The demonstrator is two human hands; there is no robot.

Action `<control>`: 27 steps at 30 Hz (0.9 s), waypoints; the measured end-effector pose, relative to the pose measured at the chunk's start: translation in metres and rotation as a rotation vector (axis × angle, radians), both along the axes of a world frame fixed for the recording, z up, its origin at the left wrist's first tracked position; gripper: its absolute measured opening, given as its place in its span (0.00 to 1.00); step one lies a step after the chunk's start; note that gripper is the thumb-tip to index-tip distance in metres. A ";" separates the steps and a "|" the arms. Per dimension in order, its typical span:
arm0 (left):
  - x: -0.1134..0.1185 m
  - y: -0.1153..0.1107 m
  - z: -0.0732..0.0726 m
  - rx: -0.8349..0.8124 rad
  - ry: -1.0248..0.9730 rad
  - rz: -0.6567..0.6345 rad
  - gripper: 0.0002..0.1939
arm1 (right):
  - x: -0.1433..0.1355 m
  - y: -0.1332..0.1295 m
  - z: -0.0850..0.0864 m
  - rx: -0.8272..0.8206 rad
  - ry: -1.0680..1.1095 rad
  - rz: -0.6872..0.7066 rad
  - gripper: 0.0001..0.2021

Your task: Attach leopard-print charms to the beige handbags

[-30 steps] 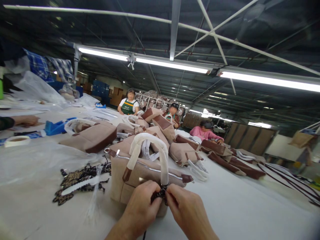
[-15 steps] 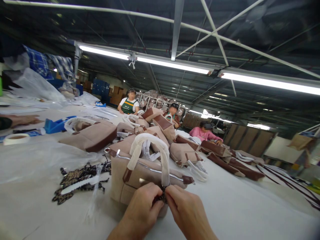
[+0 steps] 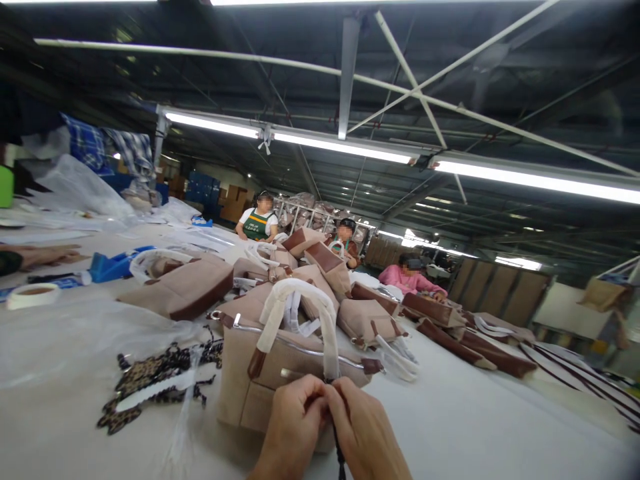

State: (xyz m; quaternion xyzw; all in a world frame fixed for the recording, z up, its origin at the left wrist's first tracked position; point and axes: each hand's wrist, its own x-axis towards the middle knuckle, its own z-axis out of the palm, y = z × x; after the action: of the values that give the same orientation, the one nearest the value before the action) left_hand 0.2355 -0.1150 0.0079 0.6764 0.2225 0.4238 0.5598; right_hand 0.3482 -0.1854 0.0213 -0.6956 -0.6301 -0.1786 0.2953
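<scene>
Strips of black-and-tan patterned fabric [image 3: 140,379] lie heaped on the broad white tabletop [image 3: 465,427], left of an upright beige fabric handbag with brown trim [image 3: 255,387]. The left hand [image 3: 295,423], its fingers drawn narrow, pinches a thin dark strip [image 3: 341,463] at the right-hand base of the curved white-wrapped handle [image 3: 330,333]. The right hand [image 3: 367,423] pinches it too, fingertips against the left's. Working the strip at that base seems the step in hand; the next move likely calls for steady tension. Any knot is hidden.
</scene>
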 end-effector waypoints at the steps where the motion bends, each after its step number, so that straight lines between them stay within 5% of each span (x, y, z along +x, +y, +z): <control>1: 0.001 0.001 -0.002 0.008 -0.014 0.002 0.08 | 0.001 0.000 -0.002 -0.011 0.077 0.018 0.17; 8: 0.004 0.011 -0.015 -0.077 -0.107 -0.033 0.11 | 0.012 0.000 -0.017 0.024 0.306 0.110 0.12; 15: 0.001 0.016 0.002 0.387 0.099 0.102 0.10 | 0.013 -0.001 -0.018 0.031 0.232 0.154 0.13; 22: -0.009 0.017 0.012 0.121 -0.027 -0.012 0.10 | 0.010 -0.005 -0.005 0.279 -0.149 -0.002 0.11; 24: -0.013 0.017 0.015 0.112 -0.016 -0.042 0.10 | 0.006 -0.002 -0.002 0.260 -0.169 0.076 0.10; 27: -0.019 0.018 0.023 0.054 0.021 -0.089 0.09 | 0.003 0.003 0.000 0.193 0.072 0.238 0.13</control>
State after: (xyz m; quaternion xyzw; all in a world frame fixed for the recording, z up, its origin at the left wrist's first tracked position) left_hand 0.2166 -0.0974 0.0312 0.7050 0.1865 0.3971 0.5573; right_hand 0.3509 -0.1822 0.0209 -0.5904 -0.6768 -0.1770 0.4025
